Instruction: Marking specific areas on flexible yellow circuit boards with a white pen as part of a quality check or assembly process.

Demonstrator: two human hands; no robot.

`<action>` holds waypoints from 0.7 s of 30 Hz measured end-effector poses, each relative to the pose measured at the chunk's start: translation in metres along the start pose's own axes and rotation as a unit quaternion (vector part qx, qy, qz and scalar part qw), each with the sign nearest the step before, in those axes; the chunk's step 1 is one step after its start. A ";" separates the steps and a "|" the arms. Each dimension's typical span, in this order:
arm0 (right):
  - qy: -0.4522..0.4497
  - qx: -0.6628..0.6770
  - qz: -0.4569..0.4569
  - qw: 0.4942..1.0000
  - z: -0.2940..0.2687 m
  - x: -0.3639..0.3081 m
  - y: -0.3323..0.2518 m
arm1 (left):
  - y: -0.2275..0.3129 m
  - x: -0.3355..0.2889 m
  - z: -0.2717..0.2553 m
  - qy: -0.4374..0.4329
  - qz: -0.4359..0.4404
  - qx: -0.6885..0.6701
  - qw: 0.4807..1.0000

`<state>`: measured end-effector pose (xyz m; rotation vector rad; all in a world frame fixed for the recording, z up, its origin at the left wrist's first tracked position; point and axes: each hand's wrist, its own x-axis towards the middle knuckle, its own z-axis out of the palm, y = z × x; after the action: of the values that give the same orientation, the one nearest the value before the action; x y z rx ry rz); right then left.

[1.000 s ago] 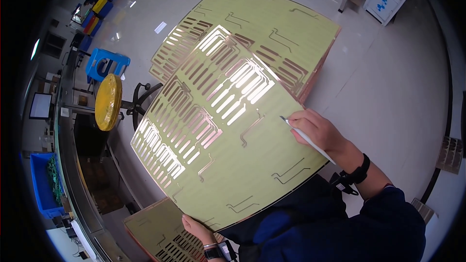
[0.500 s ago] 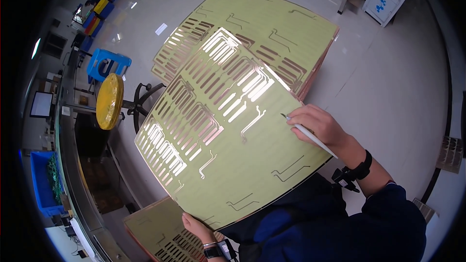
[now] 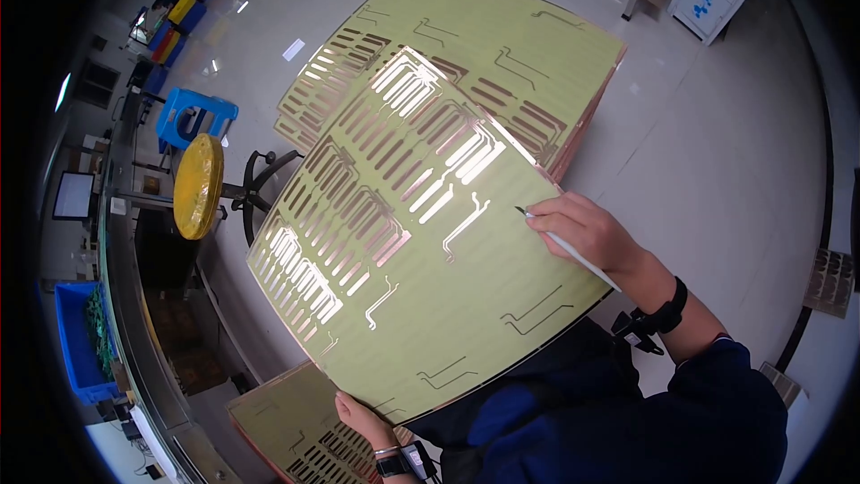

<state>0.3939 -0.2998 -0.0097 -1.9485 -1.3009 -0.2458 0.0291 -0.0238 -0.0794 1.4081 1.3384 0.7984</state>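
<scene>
Gripping slim white-handled tool [image 3: 587, 263], right hand [image 3: 584, 231] over copper-traced panel [image 3: 421, 246]; left hand [image 3: 363, 419] clasping its edge. Seemingly mid-work, share done unclear. Panel stack [image 3: 560, 45] beyond hands, another panel [image 3: 291, 405] below left hand.

Green board [image 3: 430, 287]: a hand could slide low over its plain part, between the right hand [image 3: 587, 231] and the left hand [image 3: 363, 419].
Right edge: the right hand and its thin white tool [image 3: 582, 262] block this way in.
Left near corner: the left hand grips here, with a lower board [image 3: 269, 403] underneath.
Near edge: dark clothes [image 3: 573, 376] close it off.
Far side: a board pile [image 3: 573, 54] sits just behind.
Left side: black chair legs [image 3: 258, 184] and a yellow seat [image 3: 199, 186] stand in the way.
Far right: wide room over the pale floor [image 3: 708, 179].
</scene>
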 end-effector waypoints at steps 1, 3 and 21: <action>0.000 0.000 0.000 1.000 0.000 0.000 -0.001 | 0.001 -0.001 0.000 -0.001 0.000 0.000 1.000; -0.014 -0.022 -0.006 1.000 0.000 0.000 -0.003 | 0.000 0.000 -0.001 -0.002 0.001 0.002 1.000; -0.005 -0.004 0.013 1.000 -0.003 0.003 -0.003 | 0.003 -0.001 0.001 -0.004 -0.008 -0.006 1.000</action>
<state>0.3932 -0.2991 -0.0046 -1.9747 -1.2824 -0.2296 0.0305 -0.0244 -0.0763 1.3885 1.3359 0.7882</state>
